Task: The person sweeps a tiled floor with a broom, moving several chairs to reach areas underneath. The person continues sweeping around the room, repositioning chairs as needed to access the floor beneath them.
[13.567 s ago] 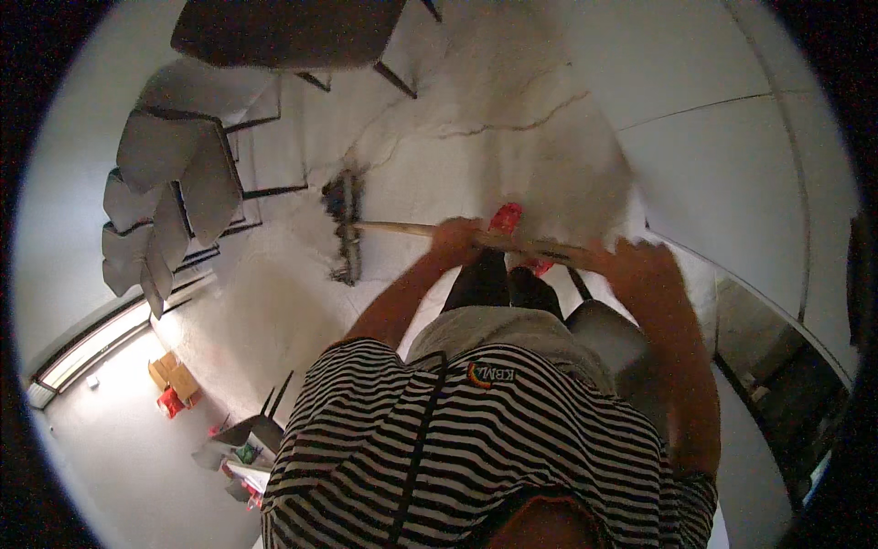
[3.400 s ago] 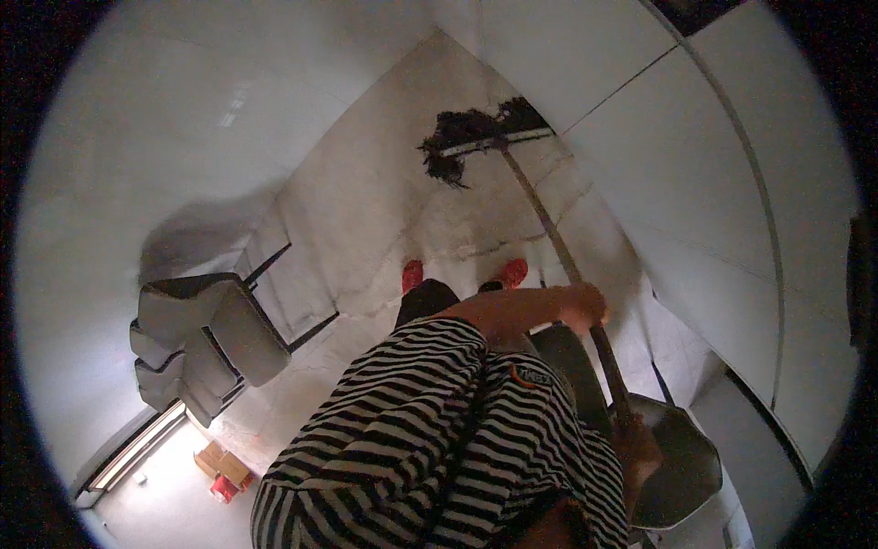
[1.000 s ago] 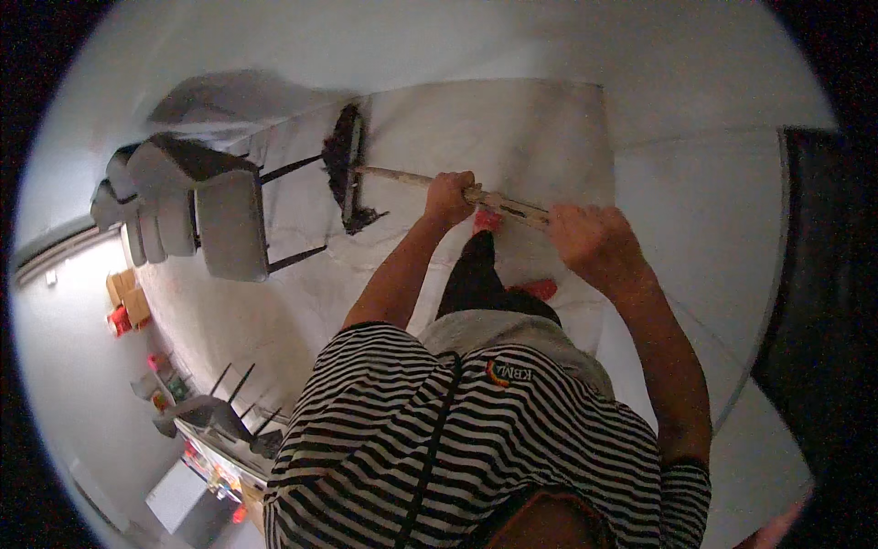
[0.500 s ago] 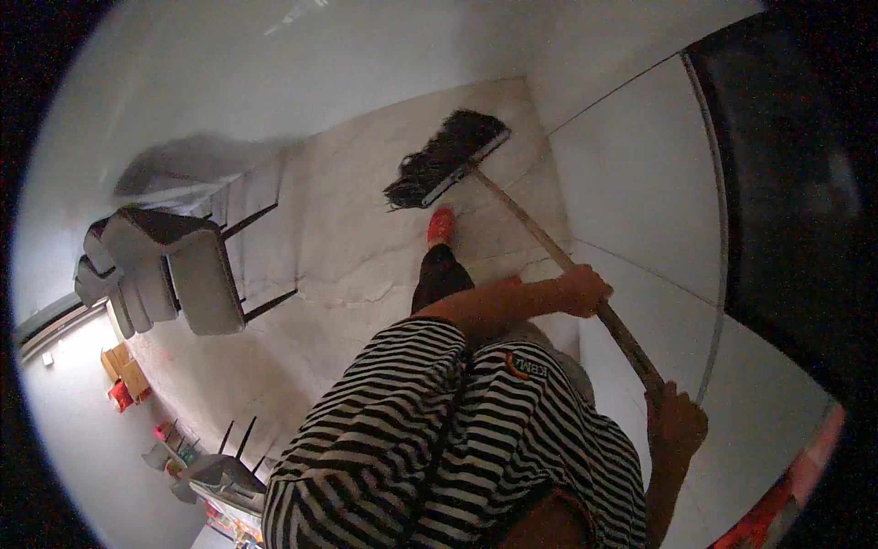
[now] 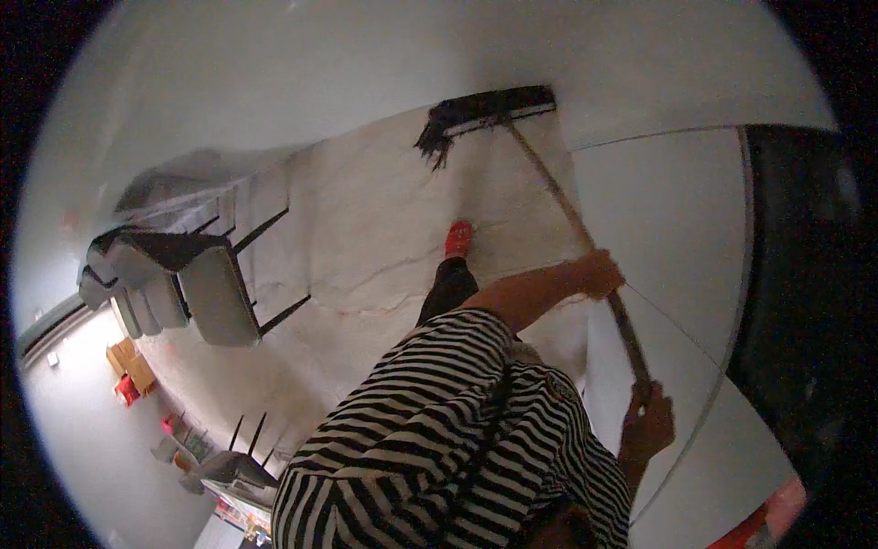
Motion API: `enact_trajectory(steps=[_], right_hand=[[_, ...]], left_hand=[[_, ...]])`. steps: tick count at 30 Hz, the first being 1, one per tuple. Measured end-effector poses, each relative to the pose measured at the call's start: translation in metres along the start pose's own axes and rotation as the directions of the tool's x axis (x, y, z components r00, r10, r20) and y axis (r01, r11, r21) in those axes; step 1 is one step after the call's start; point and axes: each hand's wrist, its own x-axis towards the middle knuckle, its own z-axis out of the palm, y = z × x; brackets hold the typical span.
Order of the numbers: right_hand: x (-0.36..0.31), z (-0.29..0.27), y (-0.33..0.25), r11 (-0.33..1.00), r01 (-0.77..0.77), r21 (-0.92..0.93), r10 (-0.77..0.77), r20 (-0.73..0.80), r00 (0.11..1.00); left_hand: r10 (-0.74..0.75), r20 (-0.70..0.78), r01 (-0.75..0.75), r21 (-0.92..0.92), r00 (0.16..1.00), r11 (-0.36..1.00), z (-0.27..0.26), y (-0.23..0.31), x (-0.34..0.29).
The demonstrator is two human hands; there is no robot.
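Note:
A long-handled broom (image 5: 624,337) slants across the view. Its wide head of dark, ragged bristles (image 5: 476,108) lies on the floor against the far wall. My left hand (image 5: 599,273) is closed round the middle of the wooden handle, with that arm reaching across from the left. Close to the handle's upper end, my right hand (image 5: 647,421) is wrapped round it, thumb side up. One of my feet, in a red shoe (image 5: 459,240), is on the floor between me and the broom head.
Grey chairs (image 5: 219,293) with thin black legs stand along the wall at left. Cardboard boxes (image 5: 133,366) and a red item are farther off. A white panelled surface (image 5: 677,220) rises at right beside a dark opening (image 5: 796,274). The pale floor (image 5: 366,229) has crack-like lines.
The broom head has moved away from me and to the right, up to the wall, and turned more level. Both hands still hold the handle; my right hand has shifted slightly left.

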Motion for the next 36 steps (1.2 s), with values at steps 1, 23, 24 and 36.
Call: enact_trajectory(steps=[1,23,24,36], right_hand=[[0.023,0.007,0.001,0.996,0.074,0.059,-0.063,-0.167,0.984],[0.24,-0.147,-0.16,0.542,0.762,-0.355,-0.811,0.017,0.585],[0.234,-0.145,-0.186,0.509,0.788,-0.346,-0.842,-0.01,0.539],[0.095,-0.068,-0.312,0.301,0.953,-0.03,-0.871,-0.415,0.262]], left_hand=[[-0.059,-0.019,0.059,0.004,0.998,0.998,-0.013,-0.015,0.006],[-0.682,-0.555,0.52,-0.447,0.477,0.728,-0.139,-0.08,-0.221],[-0.698,-0.59,0.58,-0.425,0.405,0.695,-0.132,-0.083,-0.248],[-0.738,-0.601,0.783,-0.282,0.306,0.554,-0.034,-0.067,-0.45]])
